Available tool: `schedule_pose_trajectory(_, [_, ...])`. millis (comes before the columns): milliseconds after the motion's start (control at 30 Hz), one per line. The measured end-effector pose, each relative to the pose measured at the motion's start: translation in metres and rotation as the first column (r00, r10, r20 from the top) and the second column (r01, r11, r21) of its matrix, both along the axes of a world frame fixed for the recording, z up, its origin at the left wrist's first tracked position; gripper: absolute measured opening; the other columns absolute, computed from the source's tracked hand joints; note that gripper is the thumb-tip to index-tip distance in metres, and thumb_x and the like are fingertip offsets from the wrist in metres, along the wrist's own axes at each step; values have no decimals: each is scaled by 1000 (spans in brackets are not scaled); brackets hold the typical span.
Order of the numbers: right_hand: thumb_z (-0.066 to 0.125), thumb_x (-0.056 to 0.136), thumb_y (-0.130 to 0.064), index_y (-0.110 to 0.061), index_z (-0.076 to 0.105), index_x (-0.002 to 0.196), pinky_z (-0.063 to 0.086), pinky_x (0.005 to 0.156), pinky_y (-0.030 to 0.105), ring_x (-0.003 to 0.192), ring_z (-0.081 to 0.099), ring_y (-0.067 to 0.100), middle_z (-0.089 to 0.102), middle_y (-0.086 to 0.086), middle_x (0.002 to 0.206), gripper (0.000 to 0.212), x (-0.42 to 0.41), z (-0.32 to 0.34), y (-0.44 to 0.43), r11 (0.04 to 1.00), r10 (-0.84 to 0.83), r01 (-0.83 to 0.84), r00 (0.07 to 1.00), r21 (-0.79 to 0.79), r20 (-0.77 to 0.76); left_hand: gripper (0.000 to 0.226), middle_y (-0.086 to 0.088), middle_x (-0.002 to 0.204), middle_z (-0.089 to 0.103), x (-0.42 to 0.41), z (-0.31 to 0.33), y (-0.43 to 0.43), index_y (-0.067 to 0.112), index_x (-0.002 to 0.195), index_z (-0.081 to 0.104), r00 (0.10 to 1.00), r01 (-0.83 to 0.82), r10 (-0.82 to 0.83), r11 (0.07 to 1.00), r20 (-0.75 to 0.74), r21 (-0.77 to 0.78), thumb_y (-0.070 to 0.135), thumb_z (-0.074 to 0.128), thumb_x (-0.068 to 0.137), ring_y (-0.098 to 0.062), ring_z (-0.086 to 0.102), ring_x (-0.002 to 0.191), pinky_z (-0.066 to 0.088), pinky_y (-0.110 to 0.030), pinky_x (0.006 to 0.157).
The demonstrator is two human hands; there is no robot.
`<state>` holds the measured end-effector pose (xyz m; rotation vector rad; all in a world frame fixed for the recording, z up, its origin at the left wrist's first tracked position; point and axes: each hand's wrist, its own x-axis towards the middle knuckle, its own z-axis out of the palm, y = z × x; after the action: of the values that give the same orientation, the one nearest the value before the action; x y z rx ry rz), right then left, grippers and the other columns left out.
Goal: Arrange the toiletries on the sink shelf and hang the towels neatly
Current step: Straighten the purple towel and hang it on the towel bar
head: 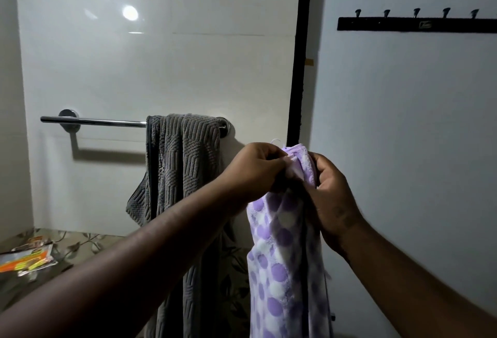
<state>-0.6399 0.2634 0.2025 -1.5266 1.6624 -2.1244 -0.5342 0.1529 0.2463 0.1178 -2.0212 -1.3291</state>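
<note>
- Both your hands are clamped on the top edge of the purple dotted towel [282, 257]: your left hand [255, 168] pinches the hem from the left, and your right hand [329, 192] grips it from the right, with the two close together.
- Holding it by the top lets the rest hang straight down under its own weight, which probably helps you find an edge or a small white loop that seems to show just above your left fingers; it is too small to be sure.
- The towel hangs in front of the dark door frame [300, 69], just right of the towel bar [94, 122] and well below the hook rack [416, 24].
- One grey ribbed towel [183, 176] already drapes over the right end of the bar, bunched and uneven, so it likely needs straightening.
- The bar's left part is bare, which leaves room for a second towel.
- Count: two towels, one bar, one rack with five hooks in view; the rack runs out of frame.
- A few bright packets [27, 259] lie on the leaf-patterned worktop [80, 241] at lower left; no sink shelf is in view.
</note>
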Motion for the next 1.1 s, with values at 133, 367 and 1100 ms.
schedule_pose_trajectory(133, [81,81,-10,-13,67,117,58,74,29,90,72,19,76,9,103,39,-13,-8,5,994,111,-110,986,-14,125,17,-26,76,72,-3,4,11,7,86,75,997,-38,49,979,51,-200,15,64,96,-20,61,61,50,-31,62])
schedule_pose_trajectory(367, [70,86,-7,-7,71,118,62,75,29,89,73,18,78,10,105,32,-24,-5,13,975,200,-173,956,-138,215,73,7,125,58,-5,-7,11,40,156,26,875,-443,329,250,-355,-861,54,57,92,-19,50,114,39,-36,101])
schedule_pose_trajectory(1100, [43,104,-42,-14,55,115,53,85,22,94,63,-5,65,-7,104,32,-23,-8,-65,983,-68,84,993,-163,98,62,1,83,58,-1,61,-10,31,102,66,701,-254,689,-3,-186,-967,83,36,87,-28,53,78,42,-35,64])
